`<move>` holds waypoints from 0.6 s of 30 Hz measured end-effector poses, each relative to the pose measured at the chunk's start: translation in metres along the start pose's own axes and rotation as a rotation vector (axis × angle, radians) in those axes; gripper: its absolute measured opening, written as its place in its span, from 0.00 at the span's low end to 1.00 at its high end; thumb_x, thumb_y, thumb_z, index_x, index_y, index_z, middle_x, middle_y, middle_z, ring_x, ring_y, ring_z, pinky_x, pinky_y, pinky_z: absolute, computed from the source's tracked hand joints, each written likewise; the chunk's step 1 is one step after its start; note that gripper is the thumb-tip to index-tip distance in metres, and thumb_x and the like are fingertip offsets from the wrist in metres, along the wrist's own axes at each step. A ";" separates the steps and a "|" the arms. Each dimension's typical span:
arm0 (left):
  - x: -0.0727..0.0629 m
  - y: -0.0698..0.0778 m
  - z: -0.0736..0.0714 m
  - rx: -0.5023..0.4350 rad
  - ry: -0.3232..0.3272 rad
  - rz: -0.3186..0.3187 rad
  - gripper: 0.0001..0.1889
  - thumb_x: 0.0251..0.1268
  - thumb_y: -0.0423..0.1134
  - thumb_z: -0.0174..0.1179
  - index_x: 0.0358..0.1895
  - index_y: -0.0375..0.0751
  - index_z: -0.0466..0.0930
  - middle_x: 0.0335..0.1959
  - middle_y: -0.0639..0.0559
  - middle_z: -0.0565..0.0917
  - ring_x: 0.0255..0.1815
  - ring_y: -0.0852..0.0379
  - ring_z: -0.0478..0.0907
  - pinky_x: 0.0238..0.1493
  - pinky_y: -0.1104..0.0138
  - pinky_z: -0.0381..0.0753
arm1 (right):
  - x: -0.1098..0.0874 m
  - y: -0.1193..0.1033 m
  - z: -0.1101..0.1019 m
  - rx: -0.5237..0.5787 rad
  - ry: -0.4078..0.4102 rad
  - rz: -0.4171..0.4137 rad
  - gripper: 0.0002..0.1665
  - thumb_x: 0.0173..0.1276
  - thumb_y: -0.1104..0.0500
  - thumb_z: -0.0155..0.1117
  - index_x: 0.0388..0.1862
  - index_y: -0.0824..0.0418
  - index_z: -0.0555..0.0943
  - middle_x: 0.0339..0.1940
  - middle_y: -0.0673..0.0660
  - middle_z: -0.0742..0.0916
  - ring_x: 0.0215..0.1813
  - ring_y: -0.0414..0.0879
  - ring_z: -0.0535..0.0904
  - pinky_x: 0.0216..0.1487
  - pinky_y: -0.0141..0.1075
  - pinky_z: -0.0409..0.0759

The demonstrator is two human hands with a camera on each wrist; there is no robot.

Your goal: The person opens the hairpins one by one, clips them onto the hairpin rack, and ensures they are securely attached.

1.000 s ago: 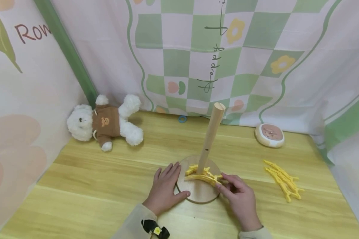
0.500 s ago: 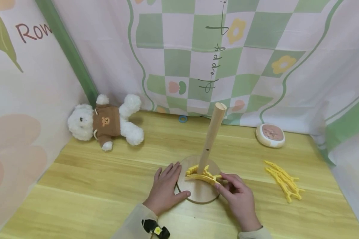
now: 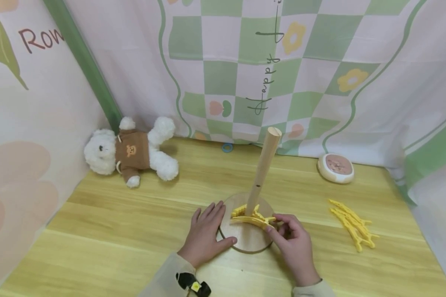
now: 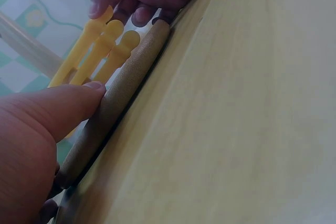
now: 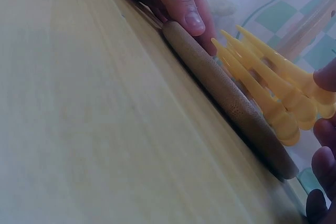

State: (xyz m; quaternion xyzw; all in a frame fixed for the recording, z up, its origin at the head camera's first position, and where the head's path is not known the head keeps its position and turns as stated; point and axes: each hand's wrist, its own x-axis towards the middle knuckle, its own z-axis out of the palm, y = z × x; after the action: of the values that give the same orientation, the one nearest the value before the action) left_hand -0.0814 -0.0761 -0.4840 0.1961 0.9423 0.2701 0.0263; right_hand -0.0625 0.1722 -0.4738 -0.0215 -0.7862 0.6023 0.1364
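A round wooden base [image 3: 241, 243] with an upright wooden post [image 3: 262, 173] stands on the table. My left hand [image 3: 204, 235] rests at the base's left edge, fingers extended and thumb on its front rim. My right hand [image 3: 295, 247] pinches the forked right end of a curved yellow plastic piece [image 3: 250, 221] in front of the post. In the right wrist view several yellow prongs [image 5: 262, 82] lie over the base, their round ends near the right fingers. More yellow pieces [image 3: 239, 211] lie on the base behind, partly hidden by the post.
Several yellow forked pieces [image 3: 351, 225] lie on the table to the right. A white plush toy in a brown top [image 3: 134, 150] lies at the back left. A blue ring [image 3: 227, 147] and a round pink-and-white device [image 3: 335, 168] sit near the back curtain.
My right hand has shifted slightly to the left, still pinching the yellow piece. The left hand, base and post stay as they were.
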 end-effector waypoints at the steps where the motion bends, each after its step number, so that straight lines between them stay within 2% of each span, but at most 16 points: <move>1: 0.000 0.000 0.000 0.001 0.001 0.001 0.49 0.63 0.68 0.59 0.79 0.42 0.56 0.80 0.48 0.57 0.80 0.44 0.52 0.76 0.40 0.42 | 0.000 0.000 0.000 0.002 0.002 -0.002 0.18 0.56 0.71 0.76 0.47 0.65 0.85 0.36 0.57 0.83 0.31 0.39 0.74 0.27 0.26 0.74; 18: 0.000 -0.001 0.001 0.006 0.008 0.010 0.50 0.63 0.69 0.58 0.79 0.41 0.56 0.80 0.48 0.57 0.80 0.43 0.53 0.76 0.40 0.42 | 0.001 0.004 0.001 -0.034 0.033 -0.054 0.22 0.52 0.72 0.78 0.49 0.67 0.87 0.41 0.56 0.86 0.32 0.38 0.74 0.31 0.25 0.74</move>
State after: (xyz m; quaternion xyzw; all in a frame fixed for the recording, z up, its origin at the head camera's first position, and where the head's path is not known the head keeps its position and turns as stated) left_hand -0.0813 -0.0765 -0.4849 0.2001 0.9422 0.2680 0.0207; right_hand -0.0644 0.1726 -0.4777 -0.0126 -0.7943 0.5845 0.1652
